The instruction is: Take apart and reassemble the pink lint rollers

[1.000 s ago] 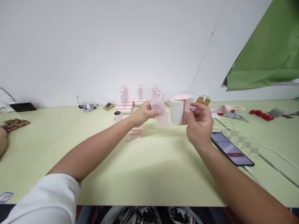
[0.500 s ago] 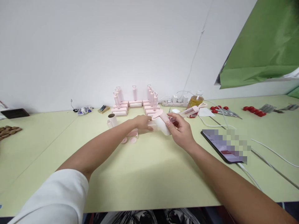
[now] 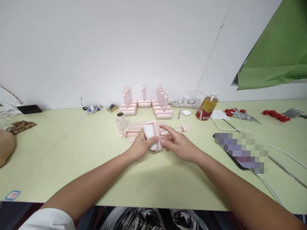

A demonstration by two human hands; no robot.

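Note:
Both my hands meet low over the pale green table (image 3: pixel 153 179) around a pink lint roller (image 3: pixel 151 136) with a white paper roll. My left hand (image 3: pixel 140 147) wraps its fingers around the white roll from the left. My right hand (image 3: pixel 177 146) holds the roller's pink frame from the right, fingers partly curled; the pink handle (image 3: pixel 178 129) sticks out to the right behind it. Loose pink roller parts (image 3: pixel 134 127) and a small cardboard-cored roll (image 3: pixel 121 121) lie just behind my hands.
Several pink lint rollers (image 3: pixel 146 103) stand stacked by the wall. A bottle of amber liquid (image 3: pixel 206 108), a power strip (image 3: pixel 185 101), a phone (image 3: pixel 240 153), white cables (image 3: pixel 283 159), red-handled tools (image 3: pixel 237 113) and red pieces (image 3: pixel 274 115) are on the right. Brown pieces (image 3: pixel 20 126) lie at the left.
My hands came down from raised and apart, each holding a piece, to close together near the table, with the roll and pink frame now joined between them.

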